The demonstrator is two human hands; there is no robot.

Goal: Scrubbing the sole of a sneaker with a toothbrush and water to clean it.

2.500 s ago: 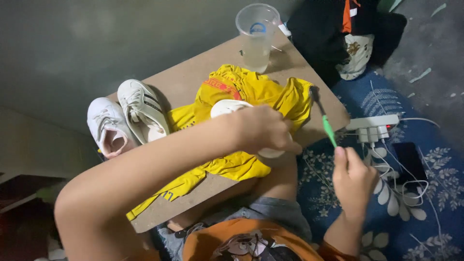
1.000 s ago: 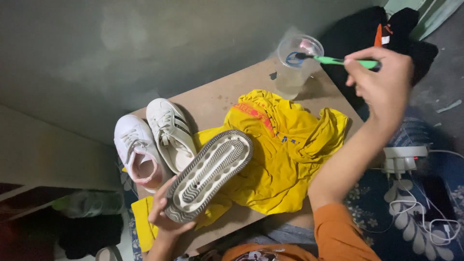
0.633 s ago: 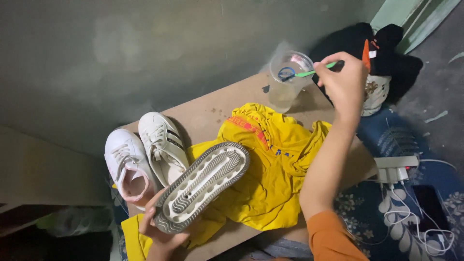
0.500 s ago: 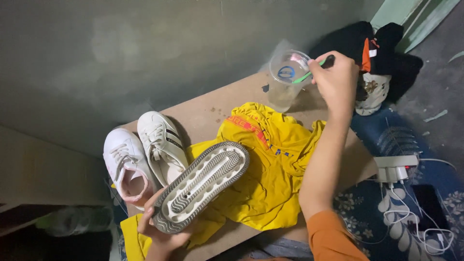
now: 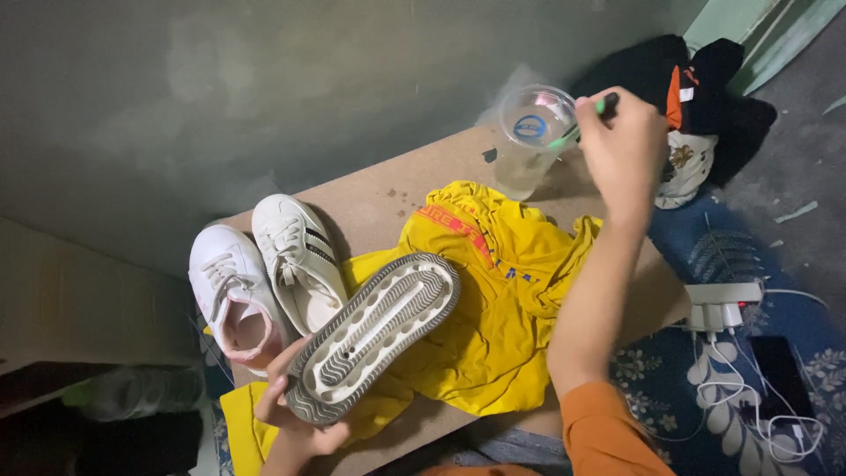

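Head view, looking down on a low brown board [image 5: 388, 189] that serves as a work surface. At lower left of the frame, the left hand [image 5: 295, 414] is closed around the heel end of a sneaker [image 5: 374, 335], fingers curled over its edge; the shoe is turned sole-up and tilted toward the viewer, so its grey ribbed tread lies exposed and within reach, apparently the face being worked on. It rests over a crumpled yellow cloth [image 5: 493, 300] spread across the middle of the board, which seems to act as a pad under the shoe. At upper right, the right hand [image 5: 621, 145] is closed in a pinch grip on a green-handled brush [image 5: 582, 128], whose head end points down into the mouth of a clear plastic cup [image 5: 529, 137] standing upright at the far edge of the board; the cup appears to hold some liquid, though the bristles cannot be made out. The two hands are well apart, the forearm crossing the right side of the cloth. Two more white sneakers [image 5: 264, 273] stand upright side by side at centre left, just beside the held shoe. A white power strip [image 5: 718, 304] with cables lies at lower right, off the board.
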